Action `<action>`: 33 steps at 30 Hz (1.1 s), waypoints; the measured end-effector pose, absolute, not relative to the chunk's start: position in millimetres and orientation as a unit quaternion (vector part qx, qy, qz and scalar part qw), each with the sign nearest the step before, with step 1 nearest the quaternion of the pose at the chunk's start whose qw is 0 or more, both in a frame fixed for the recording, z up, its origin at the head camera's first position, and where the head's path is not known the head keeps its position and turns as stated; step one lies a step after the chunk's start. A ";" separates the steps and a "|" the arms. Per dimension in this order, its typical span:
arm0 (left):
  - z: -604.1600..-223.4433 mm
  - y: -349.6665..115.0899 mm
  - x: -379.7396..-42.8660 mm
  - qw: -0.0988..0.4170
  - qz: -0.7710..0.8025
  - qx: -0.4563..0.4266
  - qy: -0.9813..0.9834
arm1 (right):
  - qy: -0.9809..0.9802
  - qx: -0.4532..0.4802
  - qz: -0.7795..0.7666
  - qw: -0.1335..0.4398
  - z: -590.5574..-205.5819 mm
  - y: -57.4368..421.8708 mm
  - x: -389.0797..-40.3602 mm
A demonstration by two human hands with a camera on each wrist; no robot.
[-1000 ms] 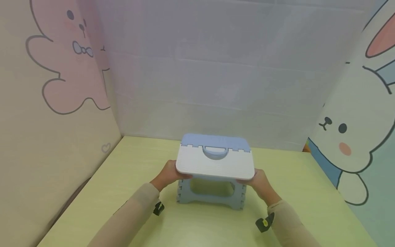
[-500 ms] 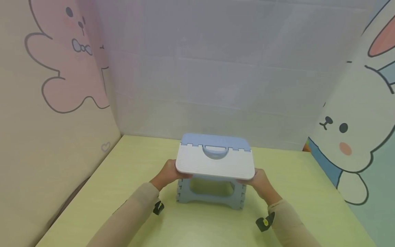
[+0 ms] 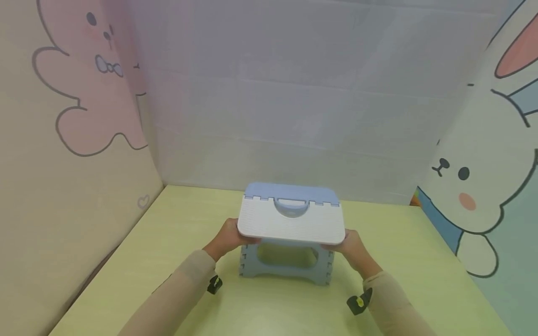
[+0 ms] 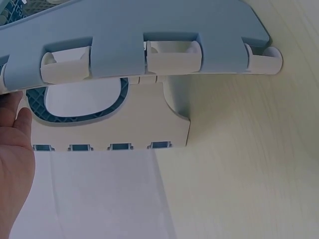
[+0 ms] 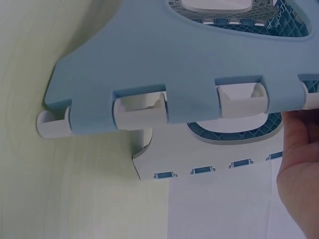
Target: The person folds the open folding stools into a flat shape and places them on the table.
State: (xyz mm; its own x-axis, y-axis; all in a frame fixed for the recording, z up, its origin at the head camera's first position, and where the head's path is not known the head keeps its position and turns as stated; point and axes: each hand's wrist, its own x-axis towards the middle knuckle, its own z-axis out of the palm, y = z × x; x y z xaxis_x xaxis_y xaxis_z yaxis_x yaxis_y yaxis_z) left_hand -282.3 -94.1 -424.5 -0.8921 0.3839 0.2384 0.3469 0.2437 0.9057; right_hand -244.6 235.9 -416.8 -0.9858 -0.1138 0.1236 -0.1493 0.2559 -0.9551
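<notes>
A folding step stool (image 3: 290,226) stands unfolded on the table, its top white in front and blue at the back, with a small blue carry handle (image 3: 292,209) in the middle. My left hand (image 3: 230,234) grips the left side of the top, and my right hand (image 3: 351,245) holds the right side; the fingers of both reach under the front part. In the left wrist view, the left hand (image 4: 15,159) shows at the left border beside the blue leg panel (image 4: 117,30). The right wrist view has the right hand (image 5: 303,174) under the jointed edge, its fingertips partly hidden.
The stool rests on a pale yellow-green tabletop (image 3: 269,312). Behind it rises a plain whitish backdrop (image 3: 290,102). Side walls with a pink cartoon animal (image 3: 96,126) and a white rabbit (image 3: 483,168) stand left and right. Black wrist devices (image 3: 359,302) hang below the sleeves.
</notes>
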 end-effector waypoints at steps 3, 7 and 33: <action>-425.8 -95.1 -283.4 0.017 0.572 0.235 0.786 | -0.793 0.079 0.604 0.012 -416.8 235.2 -245.4; -425.3 -95.5 -283.0 0.021 0.570 0.235 0.787 | -0.800 0.070 0.596 0.013 -417.3 234.6 -244.6; -431.8 -91.9 -268.9 0.000 0.628 0.187 0.755 | -0.783 0.040 0.618 0.061 -421.0 224.1 -230.6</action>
